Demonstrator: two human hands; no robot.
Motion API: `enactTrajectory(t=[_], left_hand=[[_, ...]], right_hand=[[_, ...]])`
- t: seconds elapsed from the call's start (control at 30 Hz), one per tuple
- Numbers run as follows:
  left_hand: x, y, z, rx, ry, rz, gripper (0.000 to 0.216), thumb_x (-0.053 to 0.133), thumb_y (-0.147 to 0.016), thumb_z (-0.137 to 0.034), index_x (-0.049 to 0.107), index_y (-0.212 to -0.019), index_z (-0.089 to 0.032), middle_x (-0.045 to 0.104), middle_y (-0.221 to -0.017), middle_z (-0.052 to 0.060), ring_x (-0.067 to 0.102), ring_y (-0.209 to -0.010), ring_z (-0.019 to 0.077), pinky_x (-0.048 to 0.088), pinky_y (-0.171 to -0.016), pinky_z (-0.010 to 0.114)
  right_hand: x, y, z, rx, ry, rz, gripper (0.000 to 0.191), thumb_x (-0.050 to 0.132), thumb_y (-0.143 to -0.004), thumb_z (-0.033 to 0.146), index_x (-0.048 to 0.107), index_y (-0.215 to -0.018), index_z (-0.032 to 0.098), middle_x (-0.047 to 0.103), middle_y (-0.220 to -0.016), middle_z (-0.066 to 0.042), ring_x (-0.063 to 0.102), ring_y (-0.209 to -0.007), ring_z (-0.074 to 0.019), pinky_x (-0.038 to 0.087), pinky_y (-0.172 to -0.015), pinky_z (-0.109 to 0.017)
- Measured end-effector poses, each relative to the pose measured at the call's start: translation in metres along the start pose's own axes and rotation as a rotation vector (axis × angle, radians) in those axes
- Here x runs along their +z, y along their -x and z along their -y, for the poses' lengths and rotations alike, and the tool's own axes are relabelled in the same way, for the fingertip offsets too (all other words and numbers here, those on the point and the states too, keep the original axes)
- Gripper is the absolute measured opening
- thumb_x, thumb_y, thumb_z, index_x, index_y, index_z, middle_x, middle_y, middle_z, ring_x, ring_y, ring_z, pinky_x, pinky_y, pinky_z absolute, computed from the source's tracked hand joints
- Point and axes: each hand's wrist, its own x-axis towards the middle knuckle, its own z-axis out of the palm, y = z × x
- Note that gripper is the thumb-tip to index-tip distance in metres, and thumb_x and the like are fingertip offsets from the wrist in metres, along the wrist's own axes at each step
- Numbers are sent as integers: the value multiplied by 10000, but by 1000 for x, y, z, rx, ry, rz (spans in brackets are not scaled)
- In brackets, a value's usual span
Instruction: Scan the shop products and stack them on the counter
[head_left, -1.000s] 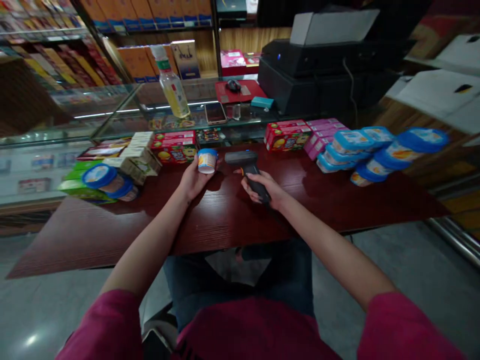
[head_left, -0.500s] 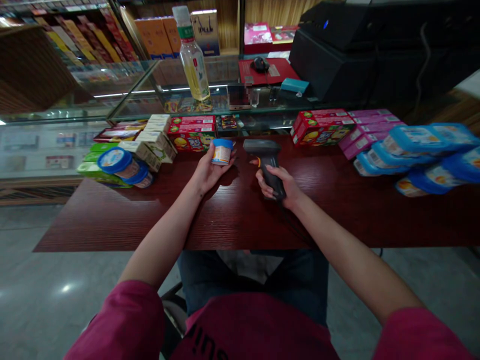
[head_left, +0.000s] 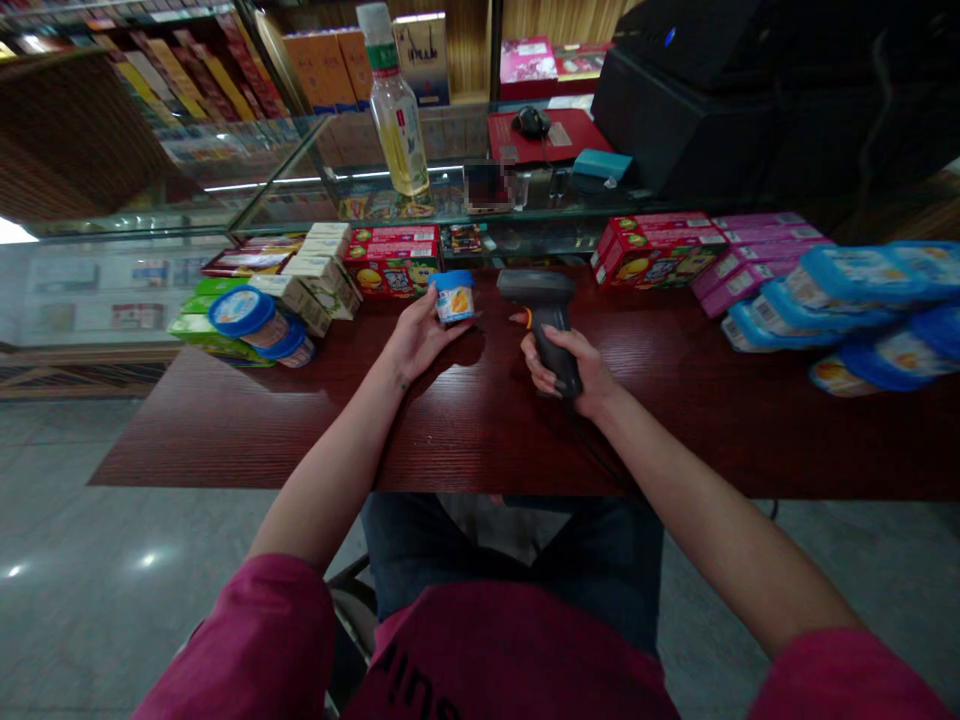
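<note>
Between the thumb and fingers of my left hand (head_left: 421,340) is a small round tub (head_left: 454,298) with a blue lid, held upright just over the brown table (head_left: 465,430). A fruit picture on its label faces me. My right hand (head_left: 566,365) is wrapped round the handle of a dark barcode scanner (head_left: 553,335), one finger by its orange trigger. The scanner's head stands a short gap to the right of the tub, and its cable trails down toward the table's near edge.
At left are blue-lidded tubs (head_left: 247,312), green boxes (head_left: 199,335) and cream cartons (head_left: 319,270). Red boxes (head_left: 394,262) stand behind my left hand. More red boxes (head_left: 656,250), pink boxes (head_left: 750,260) and stacked blue tubs (head_left: 847,285) fill the right. A tall bottle (head_left: 401,135) stands on the glass counter.
The tub has been turned in my left hand, so its fruit picture now shows instead of a plainer side. My right hand keeps its grip on the scanner. The whole view has shifted slightly.
</note>
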Motion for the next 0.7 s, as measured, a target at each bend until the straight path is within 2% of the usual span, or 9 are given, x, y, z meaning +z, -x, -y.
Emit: enactTrajectory(t=[0.1, 0.2, 0.3, 0.4, 0.53, 0.7], left_hand=[[1, 1, 3, -10, 50, -52, 258, 837, -937, -341, 738, -1118, -186, 825, -1203, 80, 726, -1337, 268, 584, -1192, 419], [6, 4, 5, -48, 84, -65, 303, 863, -921, -356, 740, -1145, -194, 827, -1205, 77, 743, -1318, 260, 592, -1172, 378], [10, 5, 3, -78, 110, -27, 339, 777, -988, -463, 731, -1203, -205, 811, -1295, 88, 747, -1317, 275, 618, -1141, 404], [10, 6, -3, -121, 127, -4, 451, 641, -1038, -594, 725, -1231, -195, 810, -1301, 116, 732, -1342, 314, 627, -1131, 473], [11, 8, -7, -120, 143, 49, 439, 544, -1075, -539, 709, -1298, -198, 803, -1321, 112, 681, -1417, 330, 590, -1180, 533], [6, 3, -2, -51, 89, -19, 340, 714, -1024, -468, 721, -1254, -217, 811, -1270, 83, 669, -1434, 296, 578, -1204, 447]], right_hand=[[0, 2, 2, -4, 3, 29, 450, 783, -886, 449, 648, -1242, 210, 620, -750, 58, 368, -437, -69, 321, -359, -213], [2, 4, 3, 0, 13, 28, 463, 799, -869, 465, 658, -1225, 205, 624, -750, 52, 370, -432, -69, 325, -349, -218], [6, 5, 4, 14, 21, 24, 456, 822, -846, 477, 666, -1174, 202, 623, -747, 50, 377, -426, -64, 329, -345, -217], [10, 6, 4, 24, 24, 29, 479, 839, -829, 483, 666, -1180, 208, 624, -739, 55, 383, -420, -64, 331, -345, -213], [10, 6, 5, 24, 36, 27, 496, 836, -829, 489, 662, -1202, 213, 625, -742, 54, 382, -420, -65, 326, -340, -216], [8, 7, 6, 23, 51, 32, 499, 836, -822, 486, 654, -1197, 211, 639, -752, 51, 396, -422, -65, 340, -339, -219]])
